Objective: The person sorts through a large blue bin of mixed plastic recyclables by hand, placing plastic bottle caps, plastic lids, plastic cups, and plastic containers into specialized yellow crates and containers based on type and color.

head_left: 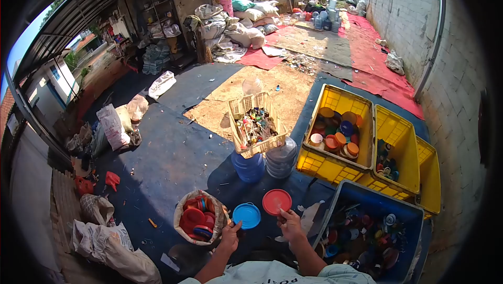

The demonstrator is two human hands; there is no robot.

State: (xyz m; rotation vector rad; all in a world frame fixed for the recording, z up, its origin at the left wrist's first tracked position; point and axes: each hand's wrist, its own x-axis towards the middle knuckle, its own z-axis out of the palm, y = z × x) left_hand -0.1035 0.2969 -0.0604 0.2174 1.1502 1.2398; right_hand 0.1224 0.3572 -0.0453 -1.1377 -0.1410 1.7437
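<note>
My left hand (229, 236) is closed on the edge of a round blue lid (246, 216). Pinched in my right hand (290, 225) is a round red lid (277, 201), held beside the blue one with a small gap between them. Just left of my left hand stands a whitish sack (179, 220) with its rim rolled down, holding red lids (193, 220) and a few blue ones. To the right of my right hand is a dark blue crate (414, 211) with many mixed caps and lids inside.
Yellow crates (335, 164) with caps stand at the right. A cream basket (250, 150) of small items rests on large blue bottles (247, 167) ahead. Sacks (112, 127) lie along the left; more are piled at the back. A block wall (403, 17) runs along the right.
</note>
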